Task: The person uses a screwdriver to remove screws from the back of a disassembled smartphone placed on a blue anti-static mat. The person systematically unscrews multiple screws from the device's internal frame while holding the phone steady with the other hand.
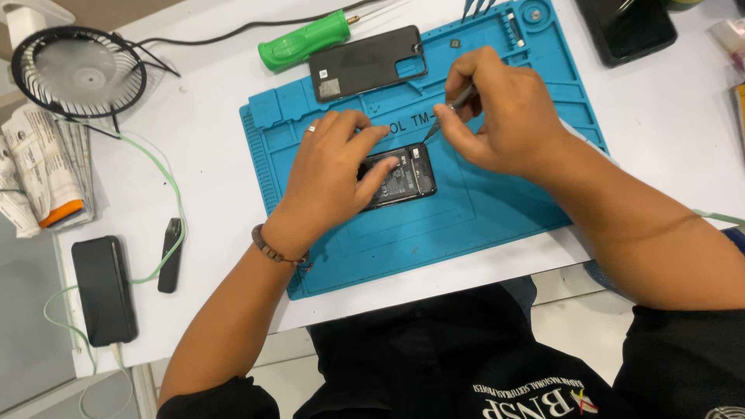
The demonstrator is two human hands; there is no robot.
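while the left hand (330,174) lay spread, pinning the opened phone (403,177) on the blue mat (466,217) at frame centre, the right hand (497,116) pinched tweezers (450,109) above it, near a grey-labelled black back cover (365,62) higher up.

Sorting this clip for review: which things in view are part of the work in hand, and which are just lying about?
In use:
- opened phone, steadied by the left hand
- tweezers, pinched in the right hand
- blue work mat
- detached back cover, probably

Lying about:
- green screwdriver
- small fan
- black phone on a cable
- dark phone at the top right
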